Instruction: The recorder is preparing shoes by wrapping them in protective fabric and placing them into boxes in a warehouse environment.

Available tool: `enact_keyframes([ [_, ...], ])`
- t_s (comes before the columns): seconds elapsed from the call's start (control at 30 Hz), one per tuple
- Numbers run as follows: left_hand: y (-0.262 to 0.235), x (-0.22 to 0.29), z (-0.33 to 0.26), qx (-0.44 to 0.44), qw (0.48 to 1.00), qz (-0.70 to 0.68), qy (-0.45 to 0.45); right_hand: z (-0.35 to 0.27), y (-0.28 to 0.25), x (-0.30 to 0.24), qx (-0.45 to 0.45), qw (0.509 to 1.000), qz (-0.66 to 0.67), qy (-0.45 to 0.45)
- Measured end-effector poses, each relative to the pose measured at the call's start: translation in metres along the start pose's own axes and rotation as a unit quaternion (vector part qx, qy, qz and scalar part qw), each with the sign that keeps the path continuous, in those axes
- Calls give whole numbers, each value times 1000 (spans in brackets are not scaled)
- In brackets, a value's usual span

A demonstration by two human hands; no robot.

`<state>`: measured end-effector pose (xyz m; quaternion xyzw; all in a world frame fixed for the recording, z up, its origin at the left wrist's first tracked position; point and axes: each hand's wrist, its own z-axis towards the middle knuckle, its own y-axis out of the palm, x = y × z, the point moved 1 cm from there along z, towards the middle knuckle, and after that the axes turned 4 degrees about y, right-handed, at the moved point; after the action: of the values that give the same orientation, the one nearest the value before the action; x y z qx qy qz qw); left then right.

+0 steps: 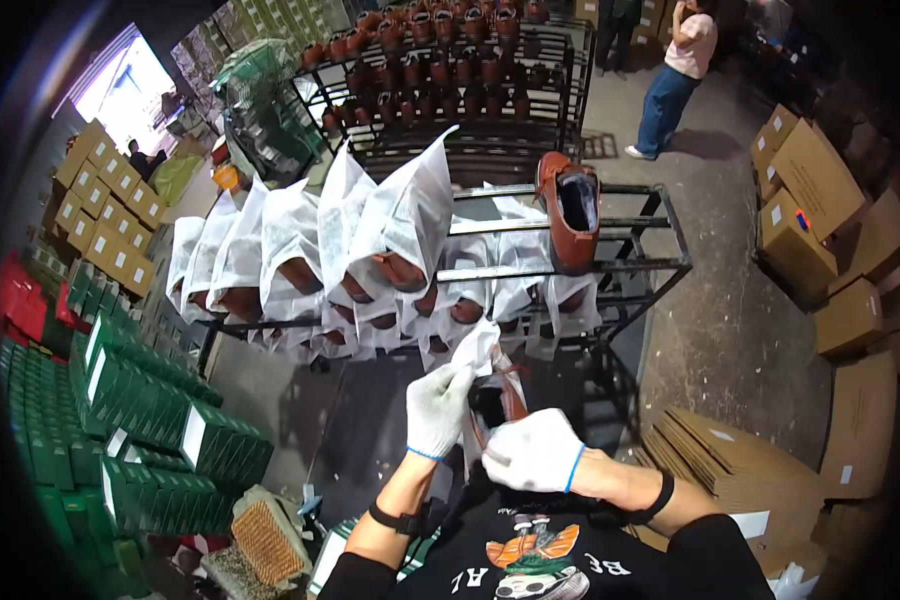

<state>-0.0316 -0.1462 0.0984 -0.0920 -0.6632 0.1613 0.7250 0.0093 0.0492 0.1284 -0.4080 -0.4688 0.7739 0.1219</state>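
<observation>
In front of my body is a brown leather shoe (512,399), its dark opening facing up. My left hand (438,410), in a white glove, pinches a thin white cloth-like bag (478,345) at the shoe's far left side. The white-gloved right hand (535,452) is closed on the near right side of the same shoe; its fingertips are partly hidden. Beyond my hands, a metal rack (630,265) bears several shoes covered with white bags (402,215). One uncovered brown shoe (574,245) rests on the rack's right part.
Green boxes (170,495) are stacked at the left. Flattened cardboard (720,460) and brown cartons (795,245) lie along the right. A second rack of brown shoes (435,70) stands at the back. A person (675,75) stands at the far right, beside the aisle.
</observation>
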Motion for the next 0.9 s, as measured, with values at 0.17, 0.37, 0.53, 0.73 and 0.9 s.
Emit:
enact_keyframes([
  [0.17, -3, 9, -3, -2, 997, -35, -62, -6, 1, 20, 62, 994, 80, 29],
  [0.37, -2, 7, -1, -56, 996, -29, -70, -7, -4, 26, -5, 997, 3, -71],
  [0.53, -6, -23, 10, 48, 989, -97, -97, -23, -30, 9, 58, 994, -12, -97],
  [0.73, 14, 20, 1, -59, 998, -12, -5, -20, -11, 22, -9, 986, 19, -166],
  [0.9, -7, -8, -3, -40, 999, -15, -33, -18, -26, 39, 112, 987, -112, -32],
])
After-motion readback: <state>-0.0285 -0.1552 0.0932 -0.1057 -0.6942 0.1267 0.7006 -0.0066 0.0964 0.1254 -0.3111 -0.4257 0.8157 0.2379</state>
